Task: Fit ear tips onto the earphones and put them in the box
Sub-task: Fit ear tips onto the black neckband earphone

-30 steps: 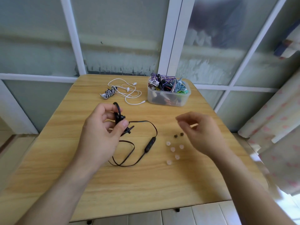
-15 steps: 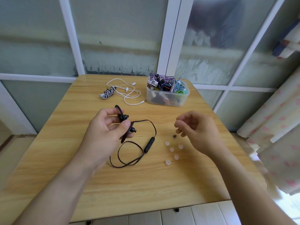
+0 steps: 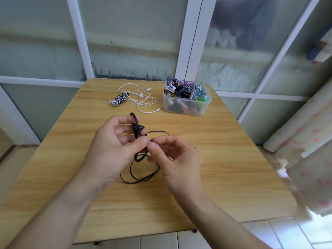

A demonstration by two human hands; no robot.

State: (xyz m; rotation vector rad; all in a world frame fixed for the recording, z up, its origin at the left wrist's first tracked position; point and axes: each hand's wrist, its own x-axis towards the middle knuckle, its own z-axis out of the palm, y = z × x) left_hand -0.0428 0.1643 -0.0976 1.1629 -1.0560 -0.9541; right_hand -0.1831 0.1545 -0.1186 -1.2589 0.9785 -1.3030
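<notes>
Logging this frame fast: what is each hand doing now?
Left hand: grips the black earphones.
Right hand: fingers pinched at the earbud; what they hold cannot be told.

A wooden table (image 3: 233, 159) stands against frosted windows (image 3: 133, 33); floral curtain (image 3: 309, 150) right.

Black earphones (image 3: 137, 129); white earphones (image 3: 143, 99); a black-and-white striped cable bundle (image 3: 119, 99); a translucent box (image 3: 186, 106) of multicoloured cables; a light wood-grain desk (image 3: 233, 159).

Above the desk (image 3: 224, 159), the left hand (image 3: 115, 148) is gripping the black earphones (image 3: 137, 127) while the right hand (image 3: 177, 159) is pinching at them, box (image 3: 186, 105) standing behind.
</notes>
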